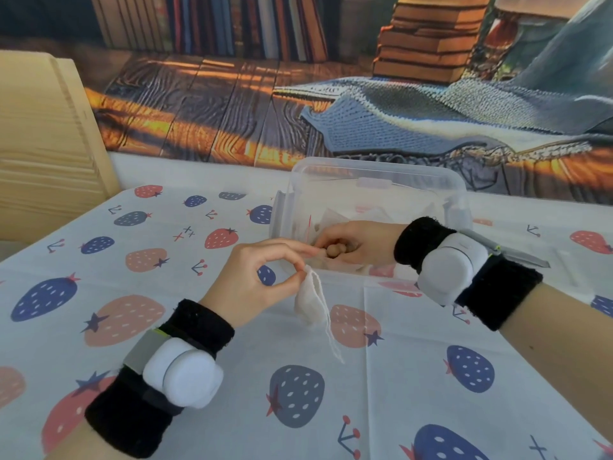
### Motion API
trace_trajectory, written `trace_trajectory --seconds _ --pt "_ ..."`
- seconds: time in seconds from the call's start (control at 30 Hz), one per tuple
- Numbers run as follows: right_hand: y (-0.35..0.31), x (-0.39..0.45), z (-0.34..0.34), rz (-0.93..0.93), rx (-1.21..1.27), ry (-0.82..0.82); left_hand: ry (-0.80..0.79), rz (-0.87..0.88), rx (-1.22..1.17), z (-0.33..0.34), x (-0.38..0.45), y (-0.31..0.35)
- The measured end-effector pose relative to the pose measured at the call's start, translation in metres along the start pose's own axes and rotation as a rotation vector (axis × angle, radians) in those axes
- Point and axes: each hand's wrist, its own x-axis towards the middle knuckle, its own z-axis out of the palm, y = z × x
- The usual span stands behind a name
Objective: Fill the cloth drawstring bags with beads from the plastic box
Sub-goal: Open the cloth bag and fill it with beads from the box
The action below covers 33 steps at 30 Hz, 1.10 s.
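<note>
So far the left hand (262, 277) pinches one limp cloth bag (310, 302) mid-frame, while the right hand (351, 242) picks up beads (335, 250) inside the plastic box (371, 180); filling looks barely started.

Both forearms are bare, with no sleeves showing. Each wrist carries the same gear. On the left wrist a wide black terry wristband (202, 323) sits nearest the hand, then a white rounded device (184, 376) with a grey strap piece edged in yellow-green, then a second black band (129, 419) further up the arm. The right wrist has a black wristband (418, 240), a white rounded device (451, 270) with a grey strap and a small yellow-green mark, and another black band (504, 290) behind it.
</note>
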Motion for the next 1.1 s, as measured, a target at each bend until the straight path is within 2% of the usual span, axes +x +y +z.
trace_trajectory --seconds 0.17,0.33,0.43,0.57,0.83,0.97,1.1 --pt "-0.001 0.004 0.002 -0.026 -0.019 -0.009 0.001 0.001 0.006 0.0 0.001 -0.001" --pt "-0.001 0.012 0.0 -0.037 -0.092 0.088 0.04 -0.004 0.014 0.002 0.006 -0.002" --pt "0.002 0.018 -0.008 -0.022 -0.138 0.21 0.07 0.019 0.027 0.004 0.013 -0.002" --pt "0.006 0.024 -0.02 -0.049 -0.033 0.398 0.136 0.03 0.051 0.008 0.02 -0.005" --pt "0.012 0.032 -0.037 0.001 0.193 0.455 0.218 0.029 0.037 0.019 0.032 -0.006" --pt "0.013 0.037 -0.034 0.067 0.065 0.323 0.269 0.025 0.057 0.02 0.03 -0.004" --pt "0.011 0.043 -0.034 0.06 0.052 0.331 0.361 0.041 0.126 0.017 0.024 -0.001"
